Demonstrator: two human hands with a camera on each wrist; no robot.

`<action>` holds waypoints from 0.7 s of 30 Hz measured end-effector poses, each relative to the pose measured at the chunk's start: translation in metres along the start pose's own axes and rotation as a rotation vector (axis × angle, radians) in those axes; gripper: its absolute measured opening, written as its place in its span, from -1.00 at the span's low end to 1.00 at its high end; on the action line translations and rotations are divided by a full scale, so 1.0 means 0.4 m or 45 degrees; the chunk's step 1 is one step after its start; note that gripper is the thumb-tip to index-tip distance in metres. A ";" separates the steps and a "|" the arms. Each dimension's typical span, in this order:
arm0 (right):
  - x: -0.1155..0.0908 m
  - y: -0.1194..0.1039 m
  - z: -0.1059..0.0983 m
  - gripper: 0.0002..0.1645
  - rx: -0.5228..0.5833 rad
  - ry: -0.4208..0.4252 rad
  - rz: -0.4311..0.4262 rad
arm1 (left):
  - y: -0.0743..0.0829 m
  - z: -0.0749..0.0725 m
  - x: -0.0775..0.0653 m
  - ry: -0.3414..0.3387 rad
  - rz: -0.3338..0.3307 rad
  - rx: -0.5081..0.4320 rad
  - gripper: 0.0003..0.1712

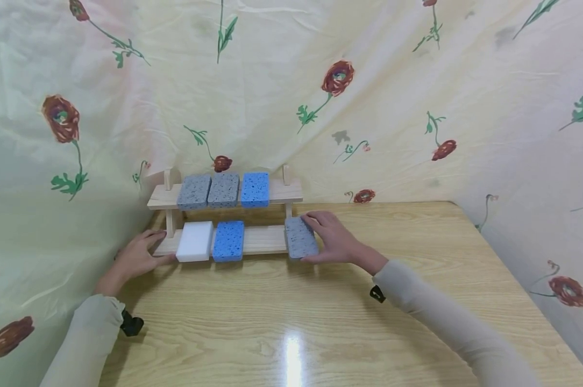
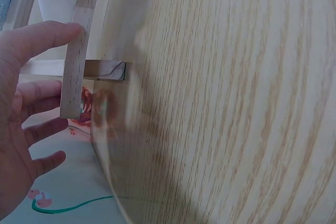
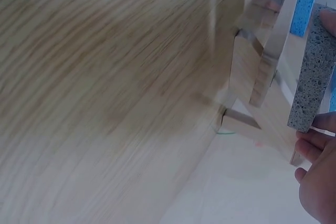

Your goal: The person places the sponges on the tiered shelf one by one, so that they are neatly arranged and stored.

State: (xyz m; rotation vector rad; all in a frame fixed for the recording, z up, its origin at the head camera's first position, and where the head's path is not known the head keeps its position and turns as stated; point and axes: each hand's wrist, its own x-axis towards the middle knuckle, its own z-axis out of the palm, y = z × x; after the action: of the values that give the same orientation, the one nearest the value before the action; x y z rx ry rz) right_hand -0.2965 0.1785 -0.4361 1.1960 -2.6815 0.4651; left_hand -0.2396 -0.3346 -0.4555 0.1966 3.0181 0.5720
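A two-tier wooden shelf (image 1: 262,239) stands against the backdrop. My left hand (image 1: 137,257) grips the left end of its lower board, thumb at the front edge; the left wrist view shows fingers on the far side of that board (image 2: 74,72). With my right hand (image 1: 334,240) I hold a grey speckled sponge (image 1: 301,237) by its edges, at the right end of the lower tier. This sponge (image 3: 311,72) looks tilted in the right wrist view. On the lower tier sit a white sponge (image 1: 194,241) and a blue sponge (image 1: 229,241).
The upper tier carries two grey sponges, a left one (image 1: 194,192) and a right one (image 1: 224,190), beside a blue sponge (image 1: 255,189). Floral cloth (image 1: 272,107) hangs behind and at both sides of the wooden table (image 1: 253,317).
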 end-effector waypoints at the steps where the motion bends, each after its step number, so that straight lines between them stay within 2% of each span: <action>1: 0.003 -0.004 0.001 0.35 0.004 -0.002 0.003 | 0.000 0.000 0.000 0.002 -0.001 -0.001 0.11; 9: 0.028 -0.028 0.018 0.36 0.011 -0.039 0.030 | 0.006 -0.002 -0.001 0.000 -0.005 0.005 0.09; 21: 0.064 -0.075 0.038 0.40 0.004 -0.056 0.016 | 0.003 -0.003 -0.001 0.013 0.019 0.029 0.08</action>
State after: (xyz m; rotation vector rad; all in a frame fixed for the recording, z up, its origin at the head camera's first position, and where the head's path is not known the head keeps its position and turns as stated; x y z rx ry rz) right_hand -0.2915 0.1365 -0.4370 1.2051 -2.7277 0.4502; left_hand -0.2392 -0.3339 -0.4539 0.2180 3.0367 0.5422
